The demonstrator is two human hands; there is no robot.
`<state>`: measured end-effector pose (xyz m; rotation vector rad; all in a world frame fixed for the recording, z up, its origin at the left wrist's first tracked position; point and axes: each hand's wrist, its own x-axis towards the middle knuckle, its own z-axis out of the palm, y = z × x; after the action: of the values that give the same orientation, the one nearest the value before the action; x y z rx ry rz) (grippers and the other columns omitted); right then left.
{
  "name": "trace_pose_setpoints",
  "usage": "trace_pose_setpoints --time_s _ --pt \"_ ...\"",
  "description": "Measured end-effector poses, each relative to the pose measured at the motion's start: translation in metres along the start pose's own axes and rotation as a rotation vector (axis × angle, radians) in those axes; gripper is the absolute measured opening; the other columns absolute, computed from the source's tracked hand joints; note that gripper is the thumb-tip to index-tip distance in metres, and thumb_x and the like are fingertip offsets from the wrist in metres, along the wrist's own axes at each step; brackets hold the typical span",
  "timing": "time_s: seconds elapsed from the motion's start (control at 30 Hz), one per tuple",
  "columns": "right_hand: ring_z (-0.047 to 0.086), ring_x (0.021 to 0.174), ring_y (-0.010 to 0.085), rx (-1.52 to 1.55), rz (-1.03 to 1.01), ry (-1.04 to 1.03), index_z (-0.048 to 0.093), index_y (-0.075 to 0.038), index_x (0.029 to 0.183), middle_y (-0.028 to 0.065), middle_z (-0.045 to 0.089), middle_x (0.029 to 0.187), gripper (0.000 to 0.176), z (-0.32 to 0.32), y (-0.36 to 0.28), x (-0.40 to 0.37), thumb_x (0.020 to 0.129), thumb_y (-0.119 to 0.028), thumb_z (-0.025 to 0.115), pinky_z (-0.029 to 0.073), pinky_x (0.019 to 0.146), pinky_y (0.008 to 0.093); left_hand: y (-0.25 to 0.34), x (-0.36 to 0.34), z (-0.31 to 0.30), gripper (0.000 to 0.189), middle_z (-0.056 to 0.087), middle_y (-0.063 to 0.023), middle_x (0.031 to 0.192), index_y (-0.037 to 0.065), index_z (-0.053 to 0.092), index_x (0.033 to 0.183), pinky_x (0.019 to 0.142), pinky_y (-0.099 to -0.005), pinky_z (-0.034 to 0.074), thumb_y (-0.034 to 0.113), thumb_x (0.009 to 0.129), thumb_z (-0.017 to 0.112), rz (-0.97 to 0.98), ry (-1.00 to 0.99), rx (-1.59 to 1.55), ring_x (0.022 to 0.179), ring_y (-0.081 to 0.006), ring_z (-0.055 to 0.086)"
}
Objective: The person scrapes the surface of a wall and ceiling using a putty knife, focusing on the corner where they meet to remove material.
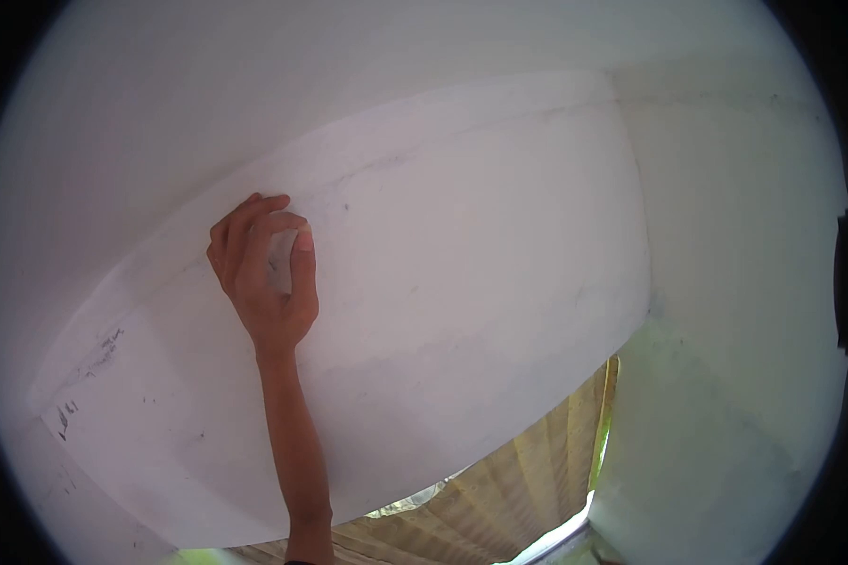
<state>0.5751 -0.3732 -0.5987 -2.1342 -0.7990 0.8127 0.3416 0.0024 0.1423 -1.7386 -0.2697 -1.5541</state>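
My left hand [264,259] is raised, left of the centre of the view, in front of a large pale surface [481,245] with a curved outline. Its index fingertip and thumb tip meet in a pinch, leaving a rounded gap between them. The other fingers are bent. A tiny light spot shows at the pinch, but I cannot make out whether something is held there. Whether the hand touches the surface is unclear. My right hand is out of view.
Dark smudges [108,348] mark the surface's lower left. A faint line crosses its upper part. Below right, a pleated tan sheet [509,480] hangs by a bright opening [561,537]. A pale wall [725,282] stands on the right, with a dark object [846,282] at the edge.
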Motion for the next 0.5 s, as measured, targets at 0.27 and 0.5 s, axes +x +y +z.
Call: trace_pose_setpoints --time_s 0.27,0.5 --pt "0.059 0.066 0.0194 0.382 -0.892 0.464 0.065 0.001 0.130 0.0140 0.065 0.080 0.038 -0.142 -0.383 0.010 0.092 -0.004 0.061 0.048 0.065 0.0319 -0.011 -0.001 -0.001 0.009 0.072 -0.0070 0.104 0.009 0.068 0.096 0.094 -0.0380 0.045 0.015 0.090 0.066 -0.066 0.129 -0.302 0.108 -0.0276 0.064" --pt "0.061 0.067 0.0281 0.168 -1.346 0.646 0.054 -0.024 0.146 0.0098 0.060 0.090 0.056 -0.204 -0.635 -0.015 0.094 -0.003 0.060 0.051 0.060 0.0386 -0.012 -0.005 -0.012 0.008 0.072 -0.0072 0.093 0.006 0.067 0.094 0.091 -0.0350 0.047 0.012 0.092 0.062 -0.166 0.122 -0.465 0.092 -0.0219 0.064"
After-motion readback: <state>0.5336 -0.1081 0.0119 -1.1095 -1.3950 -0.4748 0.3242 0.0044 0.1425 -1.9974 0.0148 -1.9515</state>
